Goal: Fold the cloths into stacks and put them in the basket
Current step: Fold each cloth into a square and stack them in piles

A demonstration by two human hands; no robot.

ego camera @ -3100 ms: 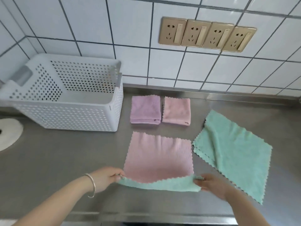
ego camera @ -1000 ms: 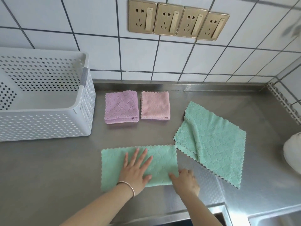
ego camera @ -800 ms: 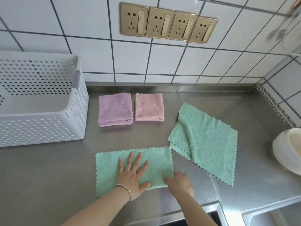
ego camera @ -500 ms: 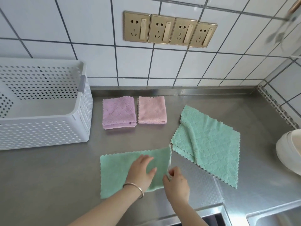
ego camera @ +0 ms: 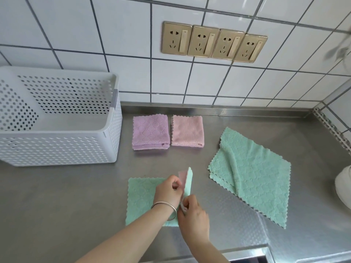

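Note:
A green cloth with a pink underside (ego camera: 141, 198) lies folded in half on the steel counter in front of me. Its right end stands lifted, pinched between my left hand (ego camera: 168, 190) near the upper edge and my right hand (ego camera: 192, 215) at the lower corner. A folded purple cloth (ego camera: 150, 132) and a folded pink cloth (ego camera: 187, 130) lie side by side near the wall. Unfolded green cloths (ego camera: 252, 173) lie overlapped to the right. The white perforated basket (ego camera: 62, 147) stands at the left with no cloths visible inside.
A row of gold wall sockets (ego camera: 213, 41) sits on the tiled wall behind the counter. A white bowl-like object (ego camera: 342, 185) shows at the right edge. The counter's front edge (ego camera: 245, 252) runs just below my arms.
The half-folded green cloth lay flat under my pressing left hand; now both hands have pinched its right end and raised it upright, showing the pink underside.

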